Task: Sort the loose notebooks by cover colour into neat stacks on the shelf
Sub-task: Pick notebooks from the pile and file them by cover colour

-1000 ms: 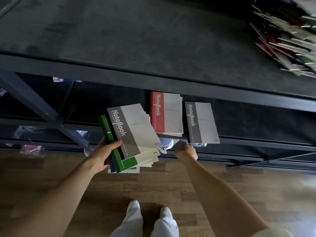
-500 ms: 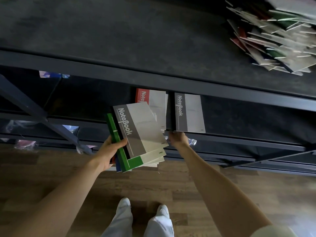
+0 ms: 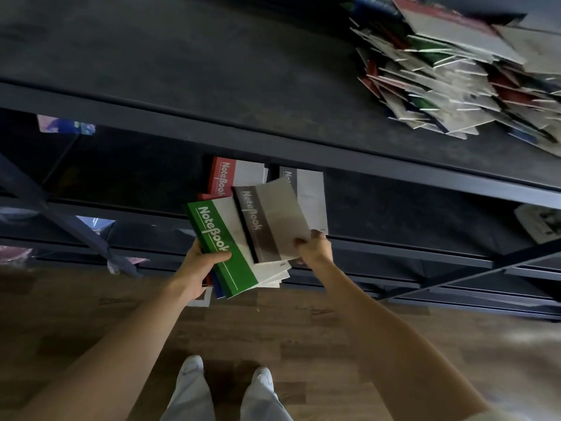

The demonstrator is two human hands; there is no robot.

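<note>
My left hand (image 3: 197,267) grips a bundle of notebooks with a green-spined notebook (image 3: 223,247) on top. My right hand (image 3: 314,249) pinches the lower right corner of a grey notebook (image 3: 270,221), lifted and tilted above the bundle. On the lower shelf behind them lie a red-spined stack (image 3: 233,177) and, to its right, a grey-spined stack (image 3: 311,196), both partly hidden by the held notebooks. A loose heap of mixed notebooks (image 3: 449,77) sits on the top shelf at the far right.
The dark metal shelf frame (image 3: 273,147) runs across the view, with a diagonal brace (image 3: 60,226) at the left. Printed paper (image 3: 540,223) lies on the lower shelf at the right. Wooden floor (image 3: 334,344) and my shoes (image 3: 226,372) are below.
My right hand has taken the grey notebook off the top of the bundle and lifted it rightward, uncovering the green notebook. The view has shifted, showing more of the loose heap.
</note>
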